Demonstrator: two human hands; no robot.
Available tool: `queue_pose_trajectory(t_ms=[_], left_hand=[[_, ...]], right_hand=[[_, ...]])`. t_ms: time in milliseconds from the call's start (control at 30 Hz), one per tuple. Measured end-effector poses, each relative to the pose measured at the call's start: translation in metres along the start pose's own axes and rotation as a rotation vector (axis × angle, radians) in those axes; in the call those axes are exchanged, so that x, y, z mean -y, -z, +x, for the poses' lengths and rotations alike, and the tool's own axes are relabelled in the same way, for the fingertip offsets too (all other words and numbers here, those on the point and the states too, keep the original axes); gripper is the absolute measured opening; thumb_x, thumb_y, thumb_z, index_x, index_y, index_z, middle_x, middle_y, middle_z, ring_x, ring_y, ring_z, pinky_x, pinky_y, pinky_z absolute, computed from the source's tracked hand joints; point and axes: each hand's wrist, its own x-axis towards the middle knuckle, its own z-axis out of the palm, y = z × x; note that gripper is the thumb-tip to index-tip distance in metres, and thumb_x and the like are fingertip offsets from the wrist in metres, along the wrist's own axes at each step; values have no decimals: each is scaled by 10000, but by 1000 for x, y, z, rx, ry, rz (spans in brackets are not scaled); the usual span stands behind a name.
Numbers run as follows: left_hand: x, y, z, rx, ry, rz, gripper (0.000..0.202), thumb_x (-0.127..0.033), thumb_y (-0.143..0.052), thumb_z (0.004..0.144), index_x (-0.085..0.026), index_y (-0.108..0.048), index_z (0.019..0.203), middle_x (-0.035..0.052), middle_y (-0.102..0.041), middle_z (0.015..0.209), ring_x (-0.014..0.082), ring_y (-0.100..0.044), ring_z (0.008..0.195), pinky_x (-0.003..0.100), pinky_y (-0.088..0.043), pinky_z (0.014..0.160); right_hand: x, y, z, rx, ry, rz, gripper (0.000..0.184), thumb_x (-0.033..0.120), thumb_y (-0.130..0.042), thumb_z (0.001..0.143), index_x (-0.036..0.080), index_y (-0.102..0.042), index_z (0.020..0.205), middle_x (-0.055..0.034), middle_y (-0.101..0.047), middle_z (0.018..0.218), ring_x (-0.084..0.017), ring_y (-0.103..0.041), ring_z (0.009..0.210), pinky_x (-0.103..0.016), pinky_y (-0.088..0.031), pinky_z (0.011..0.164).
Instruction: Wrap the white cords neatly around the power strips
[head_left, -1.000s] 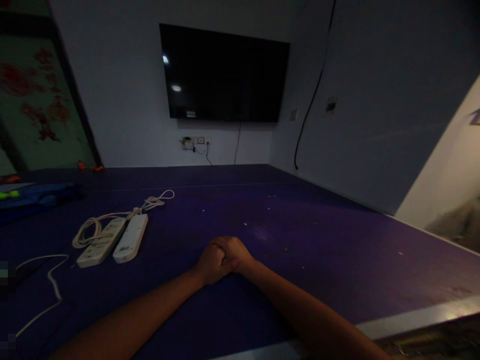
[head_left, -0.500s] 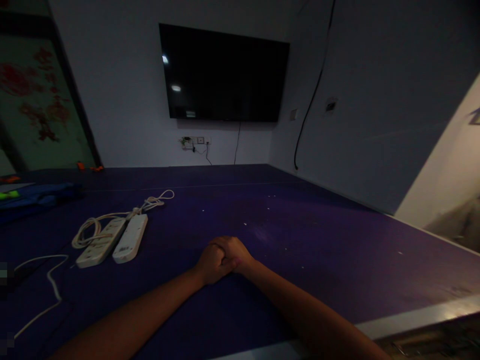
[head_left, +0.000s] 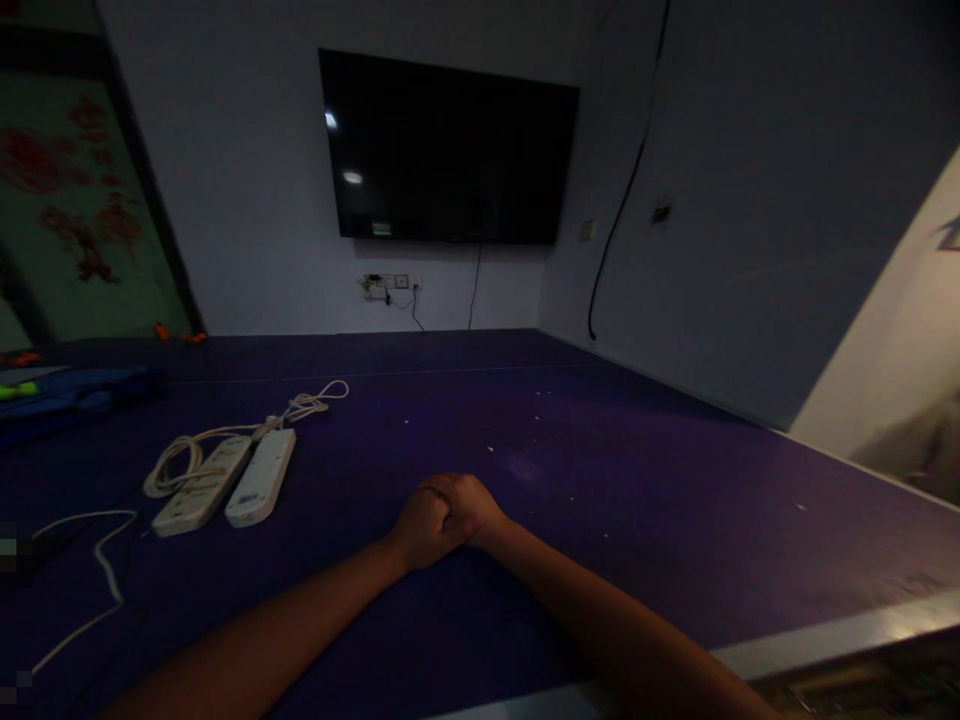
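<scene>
My left hand [head_left: 423, 528] and my right hand [head_left: 478, 507] are clasped together on the purple tabletop [head_left: 675, 520], near its front edge. The fingers of both are closed around each other, and no object shows between them. Part of the fingers and the palms is hidden by the clasp. To the left lie two white power strips, one with its sockets up [head_left: 196, 497] and one with its plain, labelled side up [head_left: 261, 478]. A bundled white cord [head_left: 196, 455] loops behind and over them. Neither hand touches the strips.
A loose white cable [head_left: 109, 570] runs along the left. Farther back at left lie a dark blue cloth item [head_left: 97, 390] and small orange objects [head_left: 193, 338]. A television [head_left: 457, 150] hangs on the far wall; a black cable [head_left: 619, 215] hangs at the right. Small white scraps dot the tabletop.
</scene>
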Motion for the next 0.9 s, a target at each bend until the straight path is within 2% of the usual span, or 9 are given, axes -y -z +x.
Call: queue_pose_trajectory(t_ms=[500, 667, 733, 800, 900], left_hand=[[-3, 3, 1, 10, 7, -23, 618, -647, -297, 822, -147, -560, 570, 53, -584, 544, 151, -535, 536, 265, -382, 529], [1, -1, -1, 13, 19, 30, 613, -630, -309, 828, -147, -564, 550, 53, -568, 507, 150, -518, 495, 275, -377, 508], [1, -3, -2, -15, -9, 42, 605, -620, -313, 832, -137, -610, 619, 77, -620, 583, 175, -567, 573, 293, -421, 577], [0, -1, 0, -65, -64, 46, 570, -590, -322, 844, -130, -655, 794, 107, -681, 782, 214, -613, 768, 331, -451, 723], [3, 17, 9, -193, -54, 119, 493, -523, -348, 863, -154, -617, 1050, 111, -652, 1068, 235, -559, 1029, 396, -401, 903]], right_hand=[[-1, -1, 0, -17, 18, 20, 389, 181, -538, 664, 190, -628, 1043, -58, -670, 996, -205, -610, 905, -292, -452, 775], [-1, -2, 0, -21, 25, 13, 396, 172, -536, 672, 194, -621, 1058, -56, -667, 1006, -202, -609, 922, -299, -457, 802], [-2, -1, 1, -52, 34, -4, 418, 169, -529, 685, 186, -606, 1096, -65, -657, 1037, -201, -600, 951, -305, -457, 826], [-4, 4, 1, -115, 56, -18, 463, 166, -526, 700, 181, -571, 1161, -77, -635, 1093, -200, -580, 1003, -313, -451, 861], [-12, 15, -1, -217, 106, -25, 586, 213, -580, 706, 203, -470, 1281, -85, -561, 1226, -206, -511, 1127, -343, -415, 943]])
